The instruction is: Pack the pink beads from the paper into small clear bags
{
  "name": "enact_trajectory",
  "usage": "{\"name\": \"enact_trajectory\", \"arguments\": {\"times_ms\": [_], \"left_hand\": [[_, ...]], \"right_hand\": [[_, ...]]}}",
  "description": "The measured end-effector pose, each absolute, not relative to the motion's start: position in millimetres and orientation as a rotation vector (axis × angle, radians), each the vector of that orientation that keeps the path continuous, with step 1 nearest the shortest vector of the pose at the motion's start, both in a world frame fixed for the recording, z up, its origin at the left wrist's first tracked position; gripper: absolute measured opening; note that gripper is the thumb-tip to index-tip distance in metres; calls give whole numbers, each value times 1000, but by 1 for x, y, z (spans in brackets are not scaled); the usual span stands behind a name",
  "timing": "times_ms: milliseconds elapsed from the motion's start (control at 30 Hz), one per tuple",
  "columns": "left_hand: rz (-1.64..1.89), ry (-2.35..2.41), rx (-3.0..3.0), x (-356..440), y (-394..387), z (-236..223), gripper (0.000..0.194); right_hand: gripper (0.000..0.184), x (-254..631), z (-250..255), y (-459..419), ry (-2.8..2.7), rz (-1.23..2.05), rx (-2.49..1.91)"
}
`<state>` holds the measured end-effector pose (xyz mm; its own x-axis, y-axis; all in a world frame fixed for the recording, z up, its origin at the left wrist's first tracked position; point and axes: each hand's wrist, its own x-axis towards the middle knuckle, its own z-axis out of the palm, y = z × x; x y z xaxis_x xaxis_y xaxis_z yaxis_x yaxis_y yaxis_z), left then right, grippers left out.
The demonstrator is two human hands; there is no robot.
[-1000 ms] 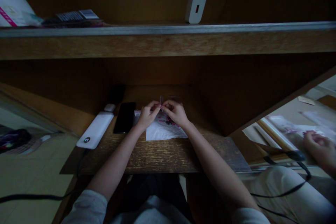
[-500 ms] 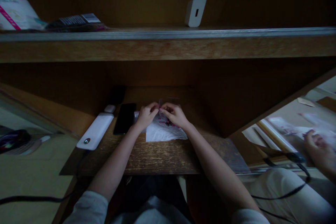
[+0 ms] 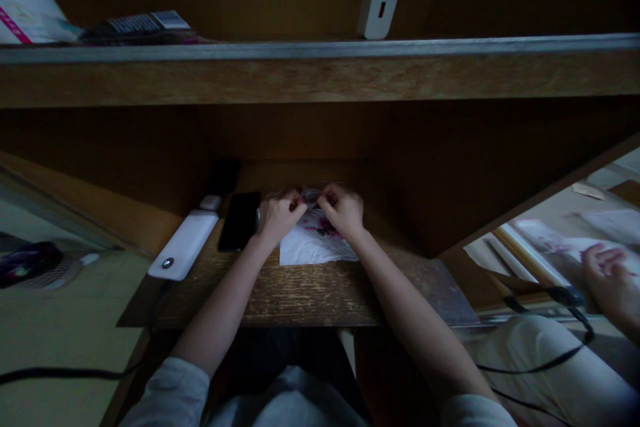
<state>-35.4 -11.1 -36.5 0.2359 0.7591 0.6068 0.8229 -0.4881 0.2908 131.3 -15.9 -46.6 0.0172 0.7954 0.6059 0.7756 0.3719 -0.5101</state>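
Both my hands meet at the back of a dark wooden desk (image 3: 310, 293). My left hand (image 3: 277, 215) and my right hand (image 3: 344, 209) each pinch one end of a small thin item (image 3: 311, 195) held between them; it is too dim to name. Beneath the hands lies a white sheet (image 3: 313, 247) with small pink and dark pieces (image 3: 324, 227) on it. Fingers of both hands are curled and closed.
A black phone (image 3: 239, 221) and a white power bank (image 3: 183, 244) lie left of the sheet. A wooden shelf (image 3: 320, 70) overhangs, bearing a white box (image 3: 379, 7) and a package (image 3: 25, 3). Another person's hand (image 3: 607, 273) works at the right; a cable (image 3: 540, 367) crosses there.
My hands have shifted slightly farther back and apart, and the small item now lies stretched between them. The view tilted a little. The other person's hand moved slightly.
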Motion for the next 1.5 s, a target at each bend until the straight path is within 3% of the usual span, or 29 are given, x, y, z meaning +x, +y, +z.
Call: {"name": "enact_trajectory", "arguments": {"times_ms": [300,467,600,833,1067,1300,1500], "left_hand": [[-1211,-1578,-2615,-30,-14,-39,20],[-1706,-1604,-2457,-29,-6,-47,17],[-2108,-1726,-2352,-30,9,-59,36],[-2596,-1914,-2446,-29,17,-66,25],[-2761,-1899,-2371,-35,12,-53,24],[-2879,-1795,-2300,-33,10,-52,30],[-2902,-1719,-2385,-30,12,-54,32]], "right_hand": [[20,138,-44,-14,-1930,183,-1166],[32,141,-47,-9,-1925,260,-1073],[35,143,-48,-7,-1885,343,-1018],[29,146,-42,-6,-1797,477,-921],[28,144,-51,0,-1634,560,-950],[31,134,-49,-3,-1326,978,-942],[23,125,-40,-9,-1269,971,-929]]}}
